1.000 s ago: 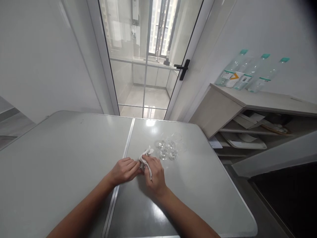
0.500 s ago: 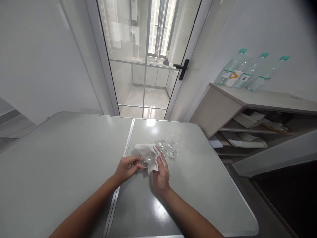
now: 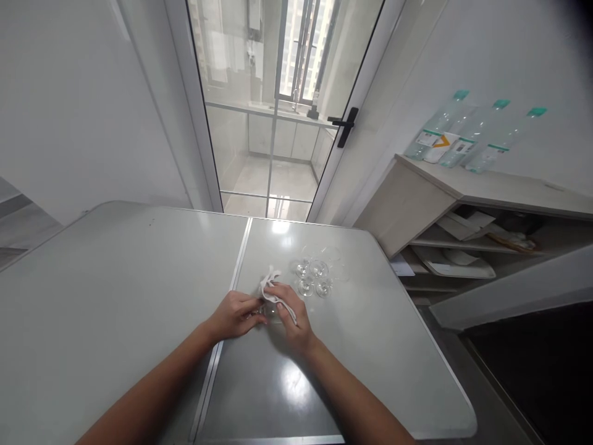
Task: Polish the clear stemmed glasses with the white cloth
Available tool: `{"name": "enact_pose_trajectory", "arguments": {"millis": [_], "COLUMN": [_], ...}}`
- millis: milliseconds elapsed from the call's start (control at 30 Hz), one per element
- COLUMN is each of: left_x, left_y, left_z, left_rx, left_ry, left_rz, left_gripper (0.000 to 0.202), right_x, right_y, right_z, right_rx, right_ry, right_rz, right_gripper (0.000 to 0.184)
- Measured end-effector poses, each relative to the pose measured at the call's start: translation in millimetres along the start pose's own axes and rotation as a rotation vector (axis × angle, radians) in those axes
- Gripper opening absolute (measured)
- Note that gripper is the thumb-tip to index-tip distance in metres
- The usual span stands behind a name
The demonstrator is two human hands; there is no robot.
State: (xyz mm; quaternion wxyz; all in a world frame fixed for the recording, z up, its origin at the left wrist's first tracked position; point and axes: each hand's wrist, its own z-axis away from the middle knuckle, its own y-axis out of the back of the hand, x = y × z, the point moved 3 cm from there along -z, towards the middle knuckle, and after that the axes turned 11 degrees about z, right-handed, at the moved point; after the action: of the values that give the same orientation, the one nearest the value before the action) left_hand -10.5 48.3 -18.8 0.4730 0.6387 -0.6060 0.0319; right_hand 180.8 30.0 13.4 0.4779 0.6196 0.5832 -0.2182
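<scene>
My left hand (image 3: 235, 316) is closed around the narrow end of a clear stemmed glass (image 3: 272, 314), which lies on its side just above the table (image 3: 370, 358). Most of its stem and foot are hidden by those fingers. A white cloth (image 3: 269, 285) is gripped in my right hand (image 3: 297, 321), which is wrapped over the bowl with the cloth pressed to the outside of the glass. Just beyond my right hand, several clear stemmed glasses (image 3: 318, 269) stand together on the table; their transparent outlines are faint.
A metal seam (image 3: 237, 272) crosses the table near my left hand. At the right stands a wooden shelf unit (image 3: 417, 185) with several plastic bottles (image 3: 470, 139) on top and trays inside. A glass door (image 3: 273, 154) with a black handle (image 3: 346, 127) is behind the table.
My right hand has turned over the glass bowl, bringing the cloth from a spread position at the rim to a bunched one along its side. My left hand keeps its hold.
</scene>
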Motion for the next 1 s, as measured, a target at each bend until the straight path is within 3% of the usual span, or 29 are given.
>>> {"name": "enact_pose_trajectory", "arguments": {"millis": [133, 267, 333, 433, 567, 700, 867, 1000], "left_x": [-2.9, -3.7, -3.5, -6.4, -13.9, -15.1, -14.9, -12.1], "left_y": [-0.1, -10.4, -16.7, -22.9, -25.5, -26.2, -22.8, -14.1], "left_z": [-2.0, -7.7, -10.1, -10.1, -5.6, -5.4, -4.6, -6.7], "left_rx": [0.109, 0.144, 0.147, 0.184, 0.319, 0.369, 0.465, 0.511], "left_ry": [0.096, 0.355, 0.461, 0.568, 0.648, 0.593, 0.559, 0.548], "left_rz": [0.168, 0.49, 0.62, 0.727, 0.743, 0.637, 0.623, 0.636], "left_gripper": [0.024, 0.036, 0.044, 0.053, 0.066, 0.083, 0.079, 0.073], "right_x": [0.2, 3.4, 2.6, 0.6, 2.0, 8.7, 11.1, 9.8], "right_y": [-1.3, -17.9, -24.1, -27.9, -35.8, -45.9, -48.0, -42.7], "right_z": [-0.5, -1.9, -2.7, -1.8, 4.9, 13.8, 15.0, 13.0], "right_rx": [0.146, 0.219, 0.214, 0.248, 0.218, 0.133, 0.086, 0.03], "right_ry": [-0.333, -0.573, -0.63, -0.629, -0.593, -0.575, -0.553, -0.59], "right_rz": [-0.439, -0.919, -1.043, -1.1, -1.071, -1.005, -0.949, -0.994], "right_gripper": [0.036, 0.044, 0.047, 0.048, 0.052, 0.057, 0.057, 0.034]}}
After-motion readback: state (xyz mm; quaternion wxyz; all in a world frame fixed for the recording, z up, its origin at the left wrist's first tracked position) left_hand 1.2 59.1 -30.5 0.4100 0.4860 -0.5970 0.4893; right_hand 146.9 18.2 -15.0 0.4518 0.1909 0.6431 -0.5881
